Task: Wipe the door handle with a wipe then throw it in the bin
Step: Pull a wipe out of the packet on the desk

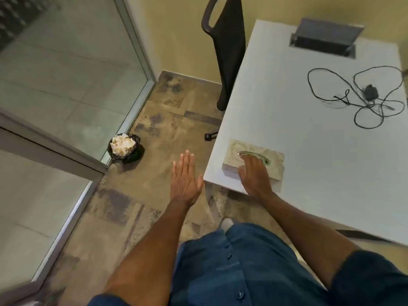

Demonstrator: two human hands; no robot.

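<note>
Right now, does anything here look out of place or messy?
Two things. The bin on the floor beside the glass partition is heaped with crumpled white paper up to its rim. On the table, a black cable lies in a loose tangle. Nothing looks spilled or broken.

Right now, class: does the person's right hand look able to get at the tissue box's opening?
Probably yes: the right hand already rests on the tissue box, fingers at its oval opening, nothing blocking.
</note>
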